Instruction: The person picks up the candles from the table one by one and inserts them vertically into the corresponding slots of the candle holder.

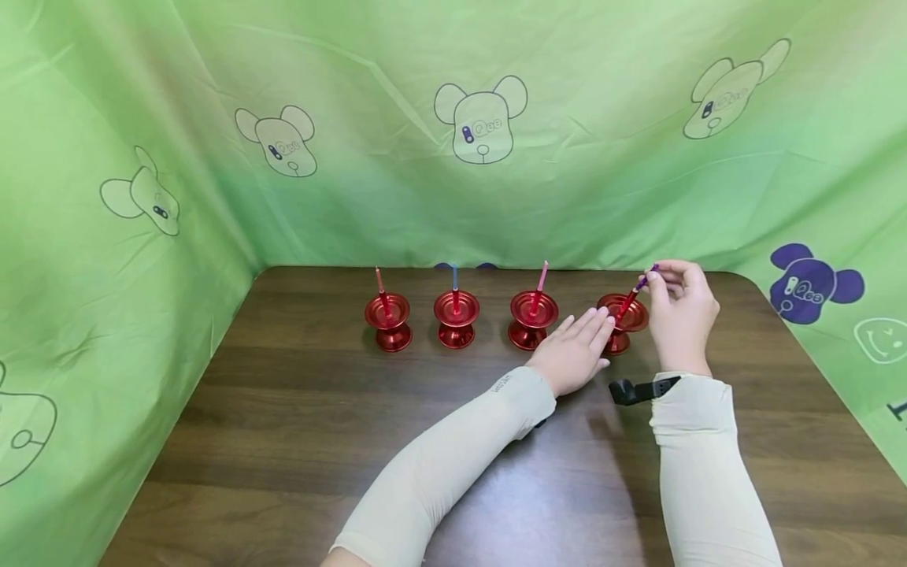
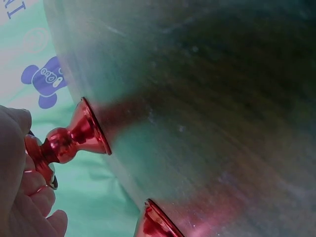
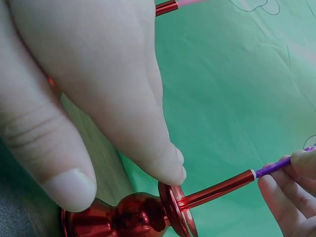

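Observation:
At the far right of the row is a red metallic candle holder (image 1: 618,340) with a flared dish, narrow neck and wide foot. A red tube (image 3: 217,190) slants up from its dish. My right hand (image 1: 682,311) pinches a thin purple candle (image 3: 274,168) between thumb and fingertips, its lower end at the tube's mouth. My left hand (image 1: 575,352) reaches across from the left with straight fingers, their tips against the dish's rim (image 3: 173,207). The left thumb (image 3: 69,190) is apart from the fingers, lower down near the holder's foot.
Three more red holders stand left along the row, bearing an orange-red candle (image 1: 379,279), a blue candle (image 1: 455,277) and a pink candle (image 1: 543,276). The wooden table (image 1: 283,441) meets a green printed curtain (image 1: 383,181) behind.

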### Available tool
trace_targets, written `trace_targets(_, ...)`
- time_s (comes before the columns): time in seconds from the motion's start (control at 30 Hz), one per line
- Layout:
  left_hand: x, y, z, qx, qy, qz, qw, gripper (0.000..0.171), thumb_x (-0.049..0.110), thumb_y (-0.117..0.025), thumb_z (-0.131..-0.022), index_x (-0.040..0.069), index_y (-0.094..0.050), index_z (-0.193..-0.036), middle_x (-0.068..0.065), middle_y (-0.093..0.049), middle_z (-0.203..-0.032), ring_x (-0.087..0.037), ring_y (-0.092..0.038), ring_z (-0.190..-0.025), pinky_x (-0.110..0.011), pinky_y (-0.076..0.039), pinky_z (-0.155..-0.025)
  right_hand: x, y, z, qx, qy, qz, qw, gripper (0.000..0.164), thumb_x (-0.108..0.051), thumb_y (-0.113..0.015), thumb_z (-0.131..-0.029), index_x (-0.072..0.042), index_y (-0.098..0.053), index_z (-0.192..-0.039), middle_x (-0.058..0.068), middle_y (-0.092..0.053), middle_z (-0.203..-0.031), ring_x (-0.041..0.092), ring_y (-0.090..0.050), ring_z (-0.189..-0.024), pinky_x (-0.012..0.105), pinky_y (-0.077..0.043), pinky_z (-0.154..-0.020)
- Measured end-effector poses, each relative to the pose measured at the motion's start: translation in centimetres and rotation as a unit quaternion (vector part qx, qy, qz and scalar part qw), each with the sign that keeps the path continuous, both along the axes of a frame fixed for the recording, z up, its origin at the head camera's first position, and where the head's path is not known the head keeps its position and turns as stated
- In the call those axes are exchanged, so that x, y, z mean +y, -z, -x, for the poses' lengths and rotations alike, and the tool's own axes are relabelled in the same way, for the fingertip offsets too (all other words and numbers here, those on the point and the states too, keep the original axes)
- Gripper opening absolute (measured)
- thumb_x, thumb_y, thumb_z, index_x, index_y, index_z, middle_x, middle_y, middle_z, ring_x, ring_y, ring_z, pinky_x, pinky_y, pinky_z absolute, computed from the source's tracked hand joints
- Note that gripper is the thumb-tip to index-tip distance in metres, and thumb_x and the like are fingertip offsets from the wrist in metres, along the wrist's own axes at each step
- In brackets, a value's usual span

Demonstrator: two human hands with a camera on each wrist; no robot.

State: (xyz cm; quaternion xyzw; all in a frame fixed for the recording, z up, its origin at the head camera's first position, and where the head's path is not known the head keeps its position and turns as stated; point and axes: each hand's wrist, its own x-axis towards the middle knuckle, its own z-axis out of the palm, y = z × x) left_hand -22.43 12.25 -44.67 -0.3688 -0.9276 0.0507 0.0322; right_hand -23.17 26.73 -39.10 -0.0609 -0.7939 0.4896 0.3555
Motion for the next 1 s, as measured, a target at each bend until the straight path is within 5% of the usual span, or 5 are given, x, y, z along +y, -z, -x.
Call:
trace_targets(0.3,-0.02,0.05,-0.01,0.009,0.002,-0.004,0.9999,0.066,0.049,-0.035,-0.109,0.018,-0.017,-0.164,0.002,-0.013,-0.170,-0.013,-0.011,-0.156,-0.031,-0.020,-0.123,0.23,-0.40,0.04,-0.020,-0.010,-0.094,0.995,0.022,-0.007,-0.062,-0.100,0.009,-0.064,-0.114,0.021,-0.071,-0.104,-0.021,-0.053,-0.081,0.005,-0.048,-0.080)
trace_targets(1.0,-0.07,-0.04,-0.12,0.000,0.003,-0.008,1.0000,0.067,0.050,-0.034,-0.109,0.017,-0.015,-0.164,0.001,-0.011,-0.170,-0.013,-0.010,-0.156,-0.032,-0.019,-0.123,0.40,-0.18,-0.14,-0.047,-0.002,-0.097,0.994,0.023,-0.010,-0.063,-0.100,0.007,-0.063,-0.117,0.022,-0.071,-0.106,-0.021,-0.051,-0.081,0.006,-0.049,-0.080)
